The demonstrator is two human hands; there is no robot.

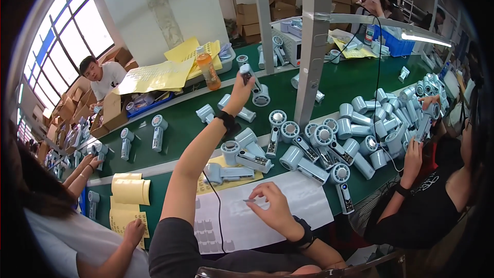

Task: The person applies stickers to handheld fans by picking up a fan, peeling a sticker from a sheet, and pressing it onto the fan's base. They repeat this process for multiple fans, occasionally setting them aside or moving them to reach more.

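Stretched far over the green bench, my left hand [241,91] is closed round the handle of a pale blue handheld fan [261,97], whose round head points toward me. Close to my body, my right hand [274,210] pinches a small grey sticker [249,200] between thumb and fingertips. Beneath it lies a white sticker sheet [303,198], with grey stickers along its left part. Several pale blue fans [323,136] lie just beyond the sheet, some with circuit boards showing in the handles. One fan [231,173] rests on yellow paper by my left forearm.
A big heap of fans [391,118] covers the right side. A metal post [312,46] rises from the bench, and a black cable [218,216] crosses the sheet. An orange drink bottle [207,69] stands at the back. Co-workers sit on both sides; yellow sheets [127,190] lie left.
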